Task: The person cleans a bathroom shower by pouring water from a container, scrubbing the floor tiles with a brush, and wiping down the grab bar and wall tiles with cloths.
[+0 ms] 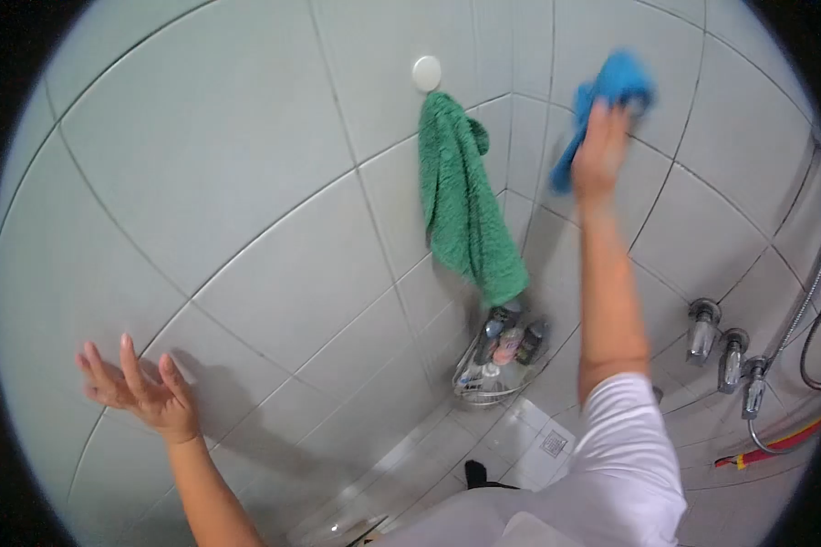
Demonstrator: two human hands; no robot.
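Observation:
My right hand (602,150) is raised to the tiled wall near the corner, its fingers on a blue cloth (618,80) that lies bunched against the tiles. Motion blurs both the hand and the cloth a little. Low on the left, my left hand (146,392) has its fingers spread and holds nothing. It is at the left tiled wall (201,182); whether the palm touches the tiles I cannot tell. Between my arms a green towel (465,196) hangs from a round white hook (426,73).
A wire corner basket (488,397) holds several bottles (509,345) below the towel. Chrome taps (702,333) and a shower hose (805,296) are on the right wall, above a red and yellow strip (775,445). A square floor drain (553,444) is set in the tiled floor.

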